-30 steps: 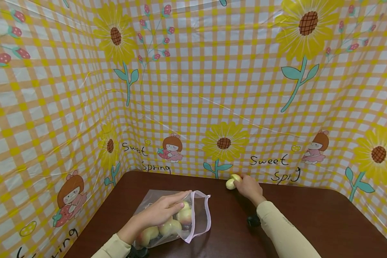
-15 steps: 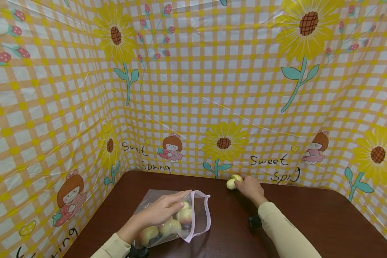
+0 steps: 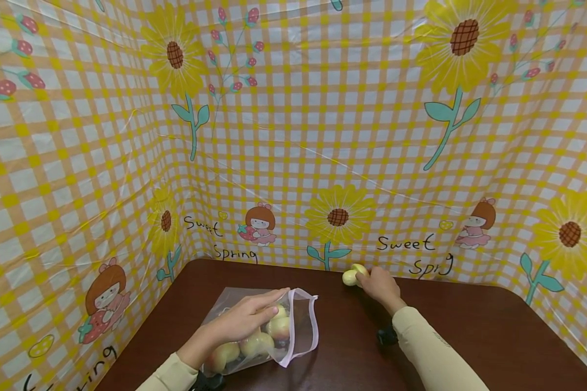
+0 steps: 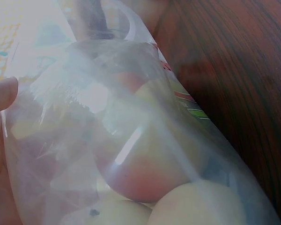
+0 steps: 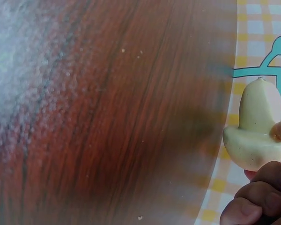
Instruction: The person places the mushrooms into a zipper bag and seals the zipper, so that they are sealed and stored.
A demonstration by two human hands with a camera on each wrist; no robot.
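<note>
My left hand lies with straight fingers on top of a clear zip bag, whose lilac-edged mouth gapes to the right. Several yellow, red-blushed peach-like fruits show through the plastic. In the left wrist view, a blushed peach-like fruit sits inside the cloudy-looking bag. At the back of the table, my right hand pinches a pale yellow, two-lobed peach-like fruit. The right wrist view shows the thumb against this fruit and curled fingers below it.
The dark brown wood-grain table meets a checked, sunflower-printed cloth at the back and sides. Black wrist devices sit by both cuffs. A few tiny pale crumbs lie on the table in the right wrist view.
</note>
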